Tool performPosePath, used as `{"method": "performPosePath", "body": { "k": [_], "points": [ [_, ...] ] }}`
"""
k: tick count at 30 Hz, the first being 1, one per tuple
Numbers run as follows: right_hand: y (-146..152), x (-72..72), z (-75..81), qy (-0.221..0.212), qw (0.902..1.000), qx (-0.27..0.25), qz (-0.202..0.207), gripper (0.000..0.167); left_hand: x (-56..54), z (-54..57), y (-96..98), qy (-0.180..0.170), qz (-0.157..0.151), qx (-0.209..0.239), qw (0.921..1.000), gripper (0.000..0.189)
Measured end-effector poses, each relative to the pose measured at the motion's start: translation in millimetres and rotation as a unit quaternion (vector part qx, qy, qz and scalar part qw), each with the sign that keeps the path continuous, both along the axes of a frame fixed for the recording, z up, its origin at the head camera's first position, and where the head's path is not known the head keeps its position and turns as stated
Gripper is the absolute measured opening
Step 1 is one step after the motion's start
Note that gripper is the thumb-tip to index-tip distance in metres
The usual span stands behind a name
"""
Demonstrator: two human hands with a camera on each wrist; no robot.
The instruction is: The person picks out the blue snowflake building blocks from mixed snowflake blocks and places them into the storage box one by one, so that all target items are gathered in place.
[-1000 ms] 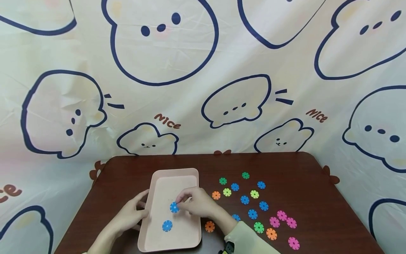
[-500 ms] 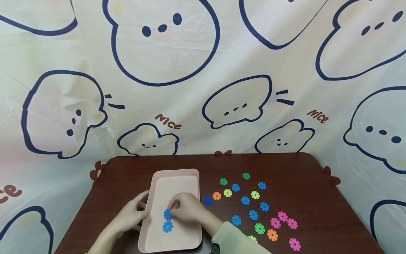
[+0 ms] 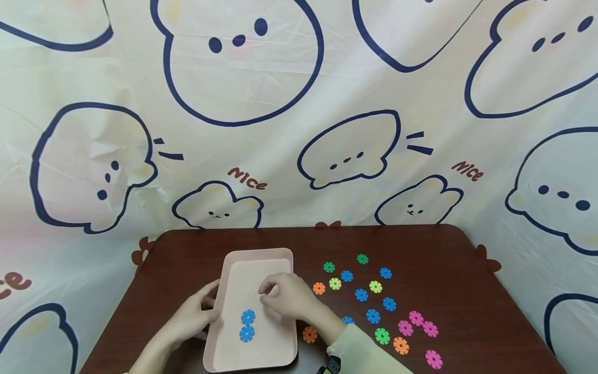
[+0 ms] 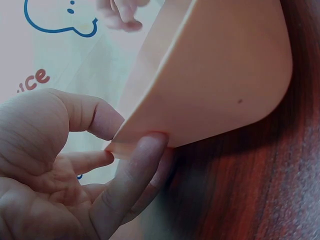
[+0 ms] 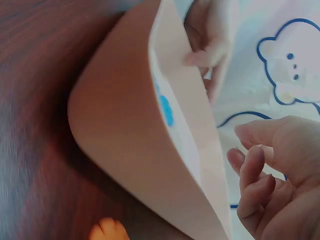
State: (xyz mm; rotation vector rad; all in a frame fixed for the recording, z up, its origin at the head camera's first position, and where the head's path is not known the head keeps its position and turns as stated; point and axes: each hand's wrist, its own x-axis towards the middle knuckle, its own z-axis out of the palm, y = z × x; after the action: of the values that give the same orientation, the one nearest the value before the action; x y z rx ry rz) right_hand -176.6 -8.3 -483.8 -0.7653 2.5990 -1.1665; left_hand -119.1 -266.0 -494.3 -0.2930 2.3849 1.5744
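My left hand point(image 3: 192, 313) grips the left side of a pale pink tray point(image 3: 275, 350), thumb at the rim and fingers against the outer wall, as the left wrist view shows of the hand point(image 4: 75, 170). Inside the tray lie two blue notched discs point(image 3: 246, 334), one directly behind the other with their edges meeting. Over the tray's right half hovers my right hand point(image 3: 290, 297), its fingers loosely bent and nothing between them. The right wrist view shows that hand point(image 5: 280, 185) above the tray wall point(image 5: 135, 130), with thumb and index finger apart.
Right of the tray, loose notched discs are scattered on the dark brown table point(image 3: 420, 259): several blue point(image 3: 361, 295) and pink point(image 3: 405, 327), plus green point(image 3: 381, 336), yellow point(image 3: 376, 286) and orange point(image 3: 401, 345). A printed cloth point(image 3: 280, 156) hangs behind the table.
My right hand has set a blue disc down against the other one in the tray, let go, and drawn back up and right. The left hand stays on the tray.
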Motion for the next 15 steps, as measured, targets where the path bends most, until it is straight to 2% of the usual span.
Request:
{"method": "performPosePath", "body": {
  "k": [7,15],
  "points": [
    [40.1,-12.3,8.8,0.011,0.9995,-0.016,-0.024,0.013,0.9,0.2,-0.8,-0.004,0.001,-0.004,1.0000,0.078],
    [100.3,-31.9,9.4,-0.022,0.9974,-0.043,-0.054,0.025,-0.4,-0.6,0.5,0.000,0.000,-0.002,1.0000,0.079]
  ]
}}
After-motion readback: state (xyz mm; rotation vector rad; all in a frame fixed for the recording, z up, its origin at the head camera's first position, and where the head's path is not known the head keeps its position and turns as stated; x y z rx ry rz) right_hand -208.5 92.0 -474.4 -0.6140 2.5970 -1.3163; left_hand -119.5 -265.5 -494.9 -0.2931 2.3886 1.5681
